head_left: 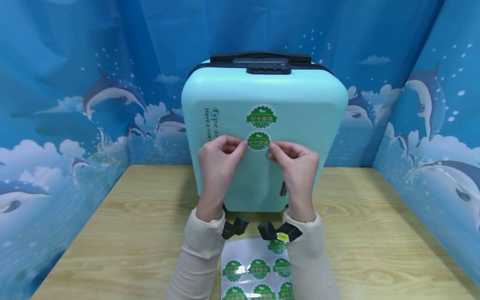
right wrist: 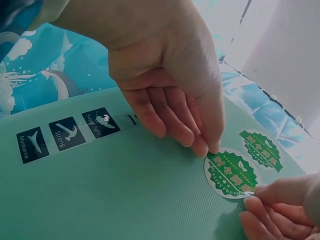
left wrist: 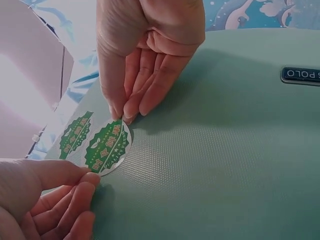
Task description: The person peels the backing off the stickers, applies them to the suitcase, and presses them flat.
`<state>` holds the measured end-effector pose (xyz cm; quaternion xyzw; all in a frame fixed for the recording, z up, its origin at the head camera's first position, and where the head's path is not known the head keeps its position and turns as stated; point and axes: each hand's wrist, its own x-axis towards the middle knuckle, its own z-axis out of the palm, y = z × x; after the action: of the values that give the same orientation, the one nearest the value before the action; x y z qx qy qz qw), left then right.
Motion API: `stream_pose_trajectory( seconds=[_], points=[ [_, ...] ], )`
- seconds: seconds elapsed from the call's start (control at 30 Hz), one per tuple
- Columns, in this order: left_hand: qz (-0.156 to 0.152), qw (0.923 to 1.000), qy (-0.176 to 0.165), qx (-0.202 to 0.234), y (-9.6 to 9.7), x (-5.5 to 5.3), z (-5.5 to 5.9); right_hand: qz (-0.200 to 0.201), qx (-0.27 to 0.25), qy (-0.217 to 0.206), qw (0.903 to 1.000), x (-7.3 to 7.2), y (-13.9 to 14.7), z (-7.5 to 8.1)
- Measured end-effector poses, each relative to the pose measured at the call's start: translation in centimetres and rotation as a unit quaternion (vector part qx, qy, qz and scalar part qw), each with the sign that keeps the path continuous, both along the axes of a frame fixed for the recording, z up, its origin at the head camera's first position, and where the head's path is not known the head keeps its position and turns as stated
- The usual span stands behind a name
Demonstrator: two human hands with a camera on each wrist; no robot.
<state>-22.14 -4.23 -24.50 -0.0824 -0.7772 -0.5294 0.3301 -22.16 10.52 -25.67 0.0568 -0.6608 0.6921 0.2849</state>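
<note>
A mint-green suitcase (head_left: 318, 108) stands upright on the table, its front towards me. Two round green-and-white stickers are on its front, one above the other. The upper sticker (head_left: 261, 116) lies on the shell with no hand on it. My left hand (head_left: 219, 164) pinches the left edge of the lower sticker (head_left: 258, 141) between thumb and fingertip. At its right edge my right hand (head_left: 301, 164) pinches it the same way. In the left wrist view, the lower sticker (left wrist: 107, 147) is against or very close to the shell; whether it is stuck down I cannot tell.
A sheet of similar green stickers (head_left: 245, 280) lies on the wooden table (head_left: 150, 216), between my forearms. Blue curtains (head_left: 161, 33) with printed dolphins enclose the back and sides. Printed icons (right wrist: 67, 134) mark the suitcase's left side; a dark badge (head_left: 283, 188) sits low right.
</note>
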Motion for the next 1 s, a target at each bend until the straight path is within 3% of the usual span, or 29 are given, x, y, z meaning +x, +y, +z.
stream_pose_trajectory(
  seconds=[0.53, 1.0],
  points=[
    [-0.031, 0.9987, 0.007, 0.04, 0.2, -0.1, -0.2, 0.001, 0.003, 0.005, 1.0, 0.1, -0.1, 0.0],
    [-0.048, 0.9977, 0.022, 0.042, 1.1, -0.2, -0.2, 0.017, -0.003, 0.0, 0.9998, 0.0, 0.0, -0.2]
  ],
)
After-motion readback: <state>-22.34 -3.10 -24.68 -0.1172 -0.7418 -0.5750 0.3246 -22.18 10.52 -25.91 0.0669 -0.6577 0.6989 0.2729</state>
